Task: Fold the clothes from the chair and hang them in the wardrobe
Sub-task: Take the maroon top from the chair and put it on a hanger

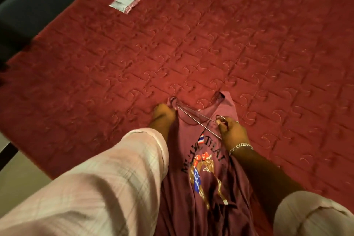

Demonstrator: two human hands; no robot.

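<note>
Dim, warm reddish light throughout. Soft motion blur beyond the hands; wide-angle bending at the edges. Deep shadow in the upper left corner.

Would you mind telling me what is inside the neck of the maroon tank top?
A thin wire hanger runs through the maroon tank top neck, its hook pinched by the right hand. The left hand grips a strap. Cloth hides the hanger's lower part.

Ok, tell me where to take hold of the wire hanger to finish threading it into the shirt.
Grip the hanger at its hook end, from the right, where the right hand pinches it now. The far end is already inside the shirt strap that the left hand holds.
</note>
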